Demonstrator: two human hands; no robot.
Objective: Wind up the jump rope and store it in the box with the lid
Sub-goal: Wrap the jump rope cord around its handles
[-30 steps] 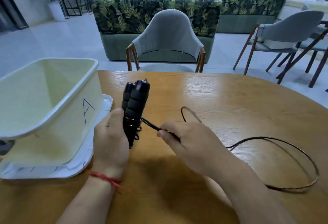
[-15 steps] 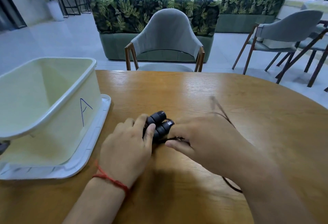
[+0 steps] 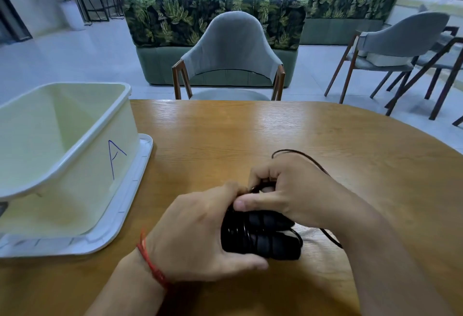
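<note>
Low in the middle of the frame we see the jump rope handles [image 3: 263, 238], two black grips lying side by side just above the bench [image 3: 275, 130], with several turns of thin black cord [image 3: 238, 233] wound tight around their left end. Our left hand [image 3: 200, 235] is curled around that wound end from the left, thumb underneath and fingers over the top, gripping the handles. Our right hand [image 3: 288, 190] comes in from the right and sits over the handles' upper side; its thumb presses along the top of the grips while its curled fingers pinch the cord just above the bundle. A loose length of the cord arcs out above the right hand's knuckles, and another stretch trails off to the lower right beneath the right forearm. A red string bracelet [image 3: 150, 263] circles the left wrist.

At the left of the frame stands the pale open box [image 3: 95, 165], marked with a blue letter A on its near wall, well apart from the hands. It stands on its white lid [image 3: 130, 190], which lies flat on the bench. Beyond the bench's far edge, at upper centre, a grey chair [image 3: 230, 47] faces us.
</note>
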